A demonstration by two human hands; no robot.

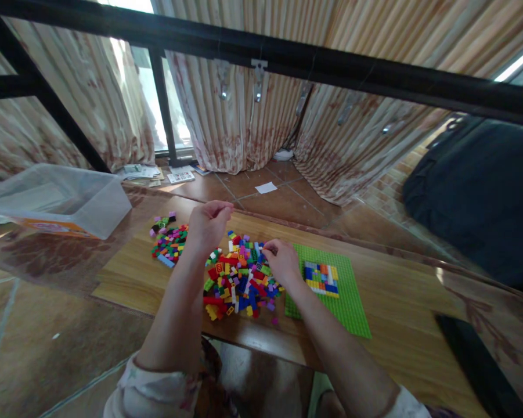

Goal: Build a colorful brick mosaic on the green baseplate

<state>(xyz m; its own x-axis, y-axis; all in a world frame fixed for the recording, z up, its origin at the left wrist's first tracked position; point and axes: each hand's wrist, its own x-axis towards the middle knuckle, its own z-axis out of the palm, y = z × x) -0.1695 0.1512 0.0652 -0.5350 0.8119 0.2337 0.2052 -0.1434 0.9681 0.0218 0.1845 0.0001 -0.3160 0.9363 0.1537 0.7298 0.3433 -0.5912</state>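
Observation:
A heap of small coloured bricks (239,278) lies on a low wooden table (396,302). My left hand (209,223) hovers above the heap's left side, fingers curled into a loose fist; anything inside is hidden. My right hand (282,261) rests on the heap's right edge, fingers pinched among the bricks. To its right lies a green baseplate (348,302) carrying a small patch of joined bricks (322,278). A smaller cluster of bricks (169,244) sits at the table's left.
A clear plastic bin (56,200) stands at the far left on a patterned cloth. Papers (139,172) lie on the floor by the curtains. A dark cushion (479,191) fills the right. A black bar (479,366) lies at the table's right end.

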